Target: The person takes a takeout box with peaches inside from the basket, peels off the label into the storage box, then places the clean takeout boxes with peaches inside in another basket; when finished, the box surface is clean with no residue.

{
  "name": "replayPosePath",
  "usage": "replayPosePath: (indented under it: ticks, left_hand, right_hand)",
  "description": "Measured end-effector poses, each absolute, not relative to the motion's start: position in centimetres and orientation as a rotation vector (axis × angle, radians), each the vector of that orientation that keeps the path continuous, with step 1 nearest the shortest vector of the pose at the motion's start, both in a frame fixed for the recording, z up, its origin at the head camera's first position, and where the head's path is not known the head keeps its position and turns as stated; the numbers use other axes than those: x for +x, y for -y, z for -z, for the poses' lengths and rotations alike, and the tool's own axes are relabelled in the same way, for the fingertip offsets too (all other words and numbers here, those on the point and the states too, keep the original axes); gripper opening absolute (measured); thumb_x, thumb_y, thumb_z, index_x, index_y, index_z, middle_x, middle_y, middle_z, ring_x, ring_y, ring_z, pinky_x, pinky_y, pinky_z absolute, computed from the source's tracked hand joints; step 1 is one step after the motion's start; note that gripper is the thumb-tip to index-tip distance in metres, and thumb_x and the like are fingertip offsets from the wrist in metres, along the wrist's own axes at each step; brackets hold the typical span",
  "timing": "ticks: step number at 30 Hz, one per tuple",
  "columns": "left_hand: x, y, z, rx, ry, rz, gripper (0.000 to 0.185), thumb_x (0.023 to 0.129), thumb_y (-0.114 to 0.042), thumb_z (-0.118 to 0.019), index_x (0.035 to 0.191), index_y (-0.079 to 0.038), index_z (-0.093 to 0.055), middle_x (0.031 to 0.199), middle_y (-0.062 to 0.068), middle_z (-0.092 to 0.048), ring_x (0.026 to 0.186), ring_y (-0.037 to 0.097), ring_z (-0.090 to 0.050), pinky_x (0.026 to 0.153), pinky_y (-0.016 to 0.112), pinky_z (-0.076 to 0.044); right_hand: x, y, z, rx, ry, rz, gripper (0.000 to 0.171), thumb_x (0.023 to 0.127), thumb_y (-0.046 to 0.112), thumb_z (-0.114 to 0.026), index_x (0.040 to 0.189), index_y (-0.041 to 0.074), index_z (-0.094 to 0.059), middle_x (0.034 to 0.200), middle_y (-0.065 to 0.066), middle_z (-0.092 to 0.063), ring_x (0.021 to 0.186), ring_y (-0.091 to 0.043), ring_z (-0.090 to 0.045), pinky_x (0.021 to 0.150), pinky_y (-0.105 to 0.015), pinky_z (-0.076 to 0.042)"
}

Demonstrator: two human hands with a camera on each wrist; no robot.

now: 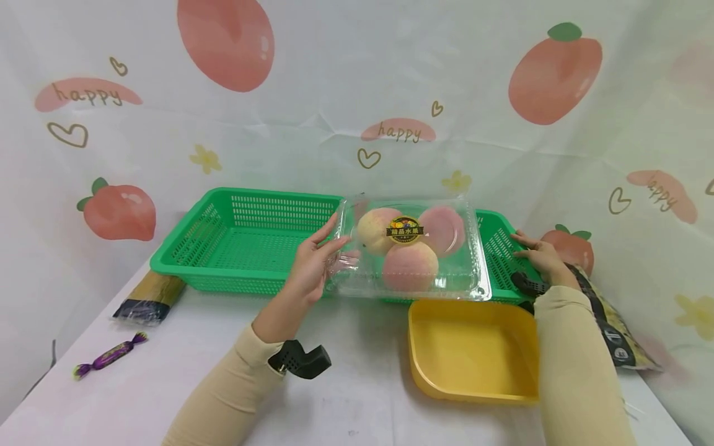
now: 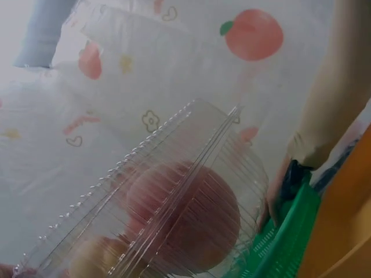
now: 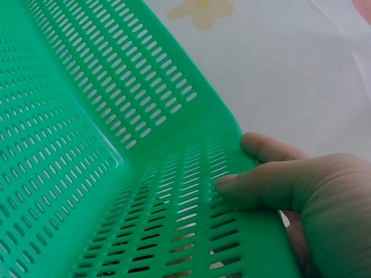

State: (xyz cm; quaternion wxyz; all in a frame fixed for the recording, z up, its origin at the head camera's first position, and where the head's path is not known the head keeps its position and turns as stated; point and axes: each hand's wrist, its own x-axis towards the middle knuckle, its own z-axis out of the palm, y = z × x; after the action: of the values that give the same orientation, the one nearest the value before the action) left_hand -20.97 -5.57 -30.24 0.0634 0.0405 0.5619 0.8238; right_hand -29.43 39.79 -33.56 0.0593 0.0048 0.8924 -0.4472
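Holding a clear plastic clamshell box (image 1: 409, 251) by its left edge, the left hand (image 1: 312, 263) has its fingers (image 1: 326, 232) spread along the lid and side, thumb below, clamped on the box. The box hangs above the front rim of a green perforated basket (image 1: 245, 238), tilted slightly toward the person, and carries three pale pink-and-yellow peaches (image 1: 409, 263). A dark round sticker (image 1: 405, 230) on the lid bears four gold Chinese characters, which seem to read 精品水果. In the left wrist view the ribbed lid (image 2: 174, 174) fills the lower frame with a peach (image 2: 197, 214) behind it.

At 3 o'clock from the box, the right hand (image 1: 538, 254) rests on the basket's right end; the right wrist view shows its fingers (image 3: 255, 185) laid close together on the inner wall and the thumb (image 3: 269, 147) hooked over the rim (image 3: 229, 124), gripping the basket (image 3: 87, 145).

At 6 o'clock from the box, a yellow tray (image 1: 471, 350) lies on the white counter (image 1: 357, 396), just beside the basket. At 9 o'clock on the counter lie a purple wrapped candy (image 1: 108, 356) and a gold-and-dark packet (image 1: 149, 298). A dark printed bag (image 1: 610, 325) lies at 3 o'clock behind the right sleeve (image 1: 574, 365). The backdrop (image 1: 346, 80) shows peaches, hearts and the word "happy" (image 1: 398, 131).
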Motion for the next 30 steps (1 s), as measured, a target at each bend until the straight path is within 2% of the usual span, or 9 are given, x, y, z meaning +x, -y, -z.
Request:
replayPosePath:
  ticks: [4,8,12,16,24,30]
  left_hand:
    - [-19.5,6.7,30.2,0.153,-1.76,-2.444,0.054,0.096,-0.01,-0.051,0.143,-0.032,-0.035,0.137,0.02,-0.048,0.071,0.006,-0.07,0.067,0.019,-0.055]
    - [-18.1,7.6,30.7,0.155,-1.784,-2.414,0.055,0.096,-0.011,-0.05,0.144,-0.031,-0.033,0.135,0.019,-0.051,0.07,0.006,-0.07,0.07,0.021,-0.055]
    - [-16.8,8.5,31.1,0.124,-1.78,-2.416,0.055,0.095,-0.012,-0.052,0.143,-0.032,-0.035,0.119,0.005,-0.062,0.072,0.008,-0.07,0.07,0.021,-0.055]
    - [-15.6,9.4,31.3,0.114,-1.781,-2.412,0.055,0.095,-0.014,-0.053,0.144,-0.031,-0.034,0.112,-0.003,-0.063,0.076,0.008,-0.07,0.069,0.019,-0.055]
    - [-12.4,11.4,32.2,0.061,-1.924,-2.299,0.056,0.094,-0.02,-0.055,0.144,-0.033,-0.033,0.121,0.0,-0.061,0.085,0.008,-0.069,0.071,0.019,-0.053]
    - [-10.5,12.6,33.4,0.03,-1.992,-2.243,0.057,0.094,-0.021,-0.054,0.146,-0.029,-0.03,0.136,0.011,-0.05,0.089,0.01,-0.069,0.078,0.022,-0.054]
  right_hand:
    - [-29.4,-39.7,33.7,0.009,-2.701,1.363,0.056,0.097,0.008,-0.044,0.145,0.0,-0.016,0.152,-0.012,0.004,0.14,-0.042,0.009,0.112,-0.057,-0.011]
    - [-29.3,-39.6,33.8,-0.006,-2.695,1.374,0.056,0.097,0.007,-0.043,0.145,-0.001,-0.016,0.153,-0.013,0.005,0.14,-0.042,0.011,0.112,-0.059,-0.008]
    - [-29.3,-39.6,33.9,-0.009,-2.69,1.384,0.055,0.097,0.006,-0.043,0.145,-0.001,-0.016,0.153,-0.012,0.006,0.14,-0.041,0.013,0.112,-0.06,-0.006]
    - [-29.3,-39.6,33.8,-0.003,-2.696,1.387,0.055,0.097,0.006,-0.043,0.145,-0.001,-0.017,0.153,-0.013,0.006,0.14,-0.041,0.013,0.112,-0.059,-0.006]
    - [-29.4,-39.8,33.7,-0.015,-2.686,1.384,0.056,0.098,0.008,-0.044,0.146,0.0,-0.016,0.153,-0.011,0.007,0.139,-0.04,0.014,0.112,-0.059,-0.006]
    - [-29.3,-39.8,33.8,-0.006,-2.703,1.374,0.056,0.098,0.009,-0.045,0.145,0.0,-0.017,0.153,-0.012,0.005,0.14,-0.041,0.013,0.111,-0.06,-0.006]
